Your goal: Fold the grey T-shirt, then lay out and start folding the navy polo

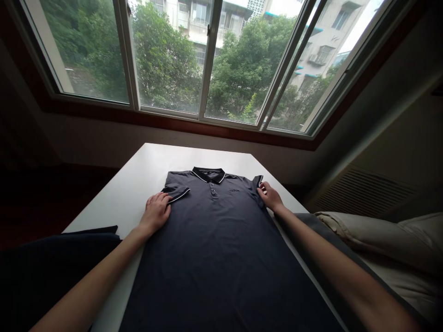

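A dark navy polo shirt [214, 230] lies front side up, with its buttoned placket and white-trimmed black collar at the far end. The sleeve on the left is turned inward across the shirt's body. On that sleeve's folded edge rests my left hand [157, 210], fingers stretched over the fabric. My right hand [270, 196] pinches the white-striped cuff of the other sleeve, which is lifted slightly and points away from the body. The fingertips of both hands are partly hidden.
Beneath the shirt is a white table [131, 184]. Dark folded cloth [62, 263] sits at its left edge. Beige cushions or bedding [374, 235] lie at the right. Beyond the table, a wall and a sliding window [202, 60] face me.
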The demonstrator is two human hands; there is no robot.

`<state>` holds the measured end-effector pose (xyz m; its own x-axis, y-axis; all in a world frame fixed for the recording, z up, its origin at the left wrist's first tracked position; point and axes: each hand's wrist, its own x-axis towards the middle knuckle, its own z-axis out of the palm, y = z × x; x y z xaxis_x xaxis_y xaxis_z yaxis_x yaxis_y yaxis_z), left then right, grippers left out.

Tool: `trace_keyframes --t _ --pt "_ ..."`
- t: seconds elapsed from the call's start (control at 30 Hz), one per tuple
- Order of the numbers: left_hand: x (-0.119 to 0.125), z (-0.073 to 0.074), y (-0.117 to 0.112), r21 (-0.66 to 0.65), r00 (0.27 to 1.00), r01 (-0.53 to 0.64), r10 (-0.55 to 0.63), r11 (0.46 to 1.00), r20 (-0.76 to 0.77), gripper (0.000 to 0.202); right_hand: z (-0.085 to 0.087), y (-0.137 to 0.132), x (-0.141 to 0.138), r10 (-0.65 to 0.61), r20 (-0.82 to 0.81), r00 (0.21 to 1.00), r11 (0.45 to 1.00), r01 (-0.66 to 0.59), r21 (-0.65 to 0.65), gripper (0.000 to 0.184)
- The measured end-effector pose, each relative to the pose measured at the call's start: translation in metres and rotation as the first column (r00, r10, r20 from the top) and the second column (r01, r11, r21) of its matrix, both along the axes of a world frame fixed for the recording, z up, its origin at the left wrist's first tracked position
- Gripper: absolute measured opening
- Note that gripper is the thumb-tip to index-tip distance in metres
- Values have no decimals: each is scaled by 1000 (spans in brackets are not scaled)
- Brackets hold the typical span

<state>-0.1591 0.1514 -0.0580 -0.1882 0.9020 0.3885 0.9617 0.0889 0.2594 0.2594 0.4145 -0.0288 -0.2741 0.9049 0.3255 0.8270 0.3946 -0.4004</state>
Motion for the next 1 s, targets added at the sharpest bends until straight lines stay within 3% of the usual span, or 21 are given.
trace_keyframes --t 0.13,0.2,0.33,0.5,0.63,0.73,0.87,1.0 --pt "0 -1 0 -6 1000 -3 3 1000 1 34 -4 -26 -6 298 148 943 951 -307 44 20" --pt "0 0 0 -14 1000 -2 2 1000 1 34 -7 -33 -7 346 203 916 933 -359 26 20" --pt "0 1 -1 -24 1000 3 -3 1000 6 35 -12 -36 -7 263 188 946 961 -275 39 26" --pt "0 1 -1 -21 1000 2 -2 1000 15 34 -11 -30 -15 87 55 995 994 -91 67 10" --pt "1 1 -1 -24 1000 6 -5 1000 20 34 -10 -19 -26 -64 -77 995 995 69 66 24" --pt "1 1 -1 -28 1000 7 -6 1000 18 34 -9 -12 -35 -113 -154 982 991 122 50 34" --pt "1 2 -1 -24 1000 1 0 1000 25 33 -11 -15 -44 -39 -171 984 999 45 29 38" --pt "1 3 -2 -20 999 -4 5 1000 38 33 -16 -31 -49 177 -74 981 984 -179 -16 27"
